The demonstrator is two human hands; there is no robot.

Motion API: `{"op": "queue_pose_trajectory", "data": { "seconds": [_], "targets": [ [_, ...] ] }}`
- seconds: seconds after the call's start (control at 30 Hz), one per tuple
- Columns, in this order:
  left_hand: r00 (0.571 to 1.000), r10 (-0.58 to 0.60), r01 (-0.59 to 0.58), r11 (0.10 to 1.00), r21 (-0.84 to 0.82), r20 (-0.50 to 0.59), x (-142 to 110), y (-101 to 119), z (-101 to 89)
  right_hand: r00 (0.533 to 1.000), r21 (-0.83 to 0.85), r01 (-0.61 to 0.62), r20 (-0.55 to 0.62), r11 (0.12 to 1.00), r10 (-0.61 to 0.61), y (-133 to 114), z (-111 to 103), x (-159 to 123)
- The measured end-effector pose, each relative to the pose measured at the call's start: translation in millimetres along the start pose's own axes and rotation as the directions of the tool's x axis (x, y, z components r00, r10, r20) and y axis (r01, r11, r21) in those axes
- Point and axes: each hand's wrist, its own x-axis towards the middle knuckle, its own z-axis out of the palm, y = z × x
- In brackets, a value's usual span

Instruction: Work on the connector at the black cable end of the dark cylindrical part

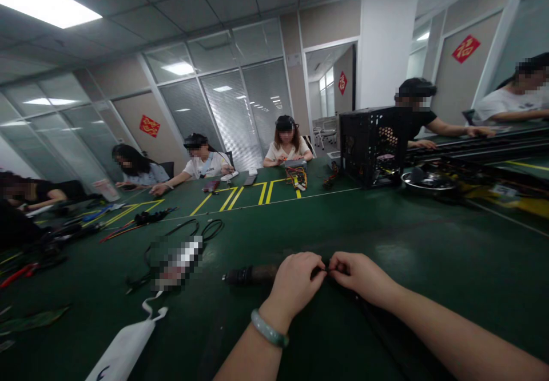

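Observation:
A dark, pen-shaped electric screwdriver (255, 274) lies on the green table, its black nose and small metal tip pointing left. Its rear end is hidden behind my left hand (295, 286), which wears a jade-like bangle (269, 329) at the wrist. Thumb and fingers of that hand are closed in a pinch on a thin black cord (326, 270) at the tool's back. Close beside it, my right hand (362, 278) pinches the same cord, fingertips almost meeting the left ones. From there the cord appears to run down under my right forearm, dim against the table.
A blurred-out device (180, 264) with a black cable lies left, near a white pouch (124, 349). A black computer case (373, 146) and a metal bowl (429, 182) stand at the back right. Several people sit around the table. Red-handled pliers (19, 275) lie far left.

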Motion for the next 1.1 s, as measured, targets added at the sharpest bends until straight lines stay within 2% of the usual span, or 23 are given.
{"op": "queue_pose_trajectory", "data": {
  "seconds": [0.3, 0.63, 0.8, 1.0, 1.1],
  "targets": [
    [0.999, -0.013, 0.011, 0.998, 0.054, 0.039, 0.3, 5.7, -4.5, 0.999, -0.027, -0.033, 0.003, 0.999, 0.033, -2.8, -1.1, 1.0],
    [0.999, -0.022, 0.02, 0.998, 0.052, 0.046, 0.3, 3.5, -1.7, 0.997, 0.091, -0.072, -0.003, 0.993, 0.073, -3.9, 3.3, -0.5],
    [0.996, -0.084, 0.083, 0.995, 0.054, 0.026, 0.4, 3.5, -1.4, 0.998, 0.091, -0.067, 0.004, 0.994, 0.067, -4.4, 3.0, -0.8],
    [0.999, -0.033, 0.032, 0.998, 0.059, 0.03, 1.6, 2.5, 0.9, 0.998, 0.034, -0.058, -0.021, 0.998, 0.059, -0.5, 2.9, 1.0],
    [0.999, -0.045, 0.044, 0.997, 0.058, 0.023, 2.1, 3.5, 2.2, 0.997, 0.036, -0.072, -0.019, 0.997, 0.073, 0.9, 1.2, 1.9]
  ]
}}
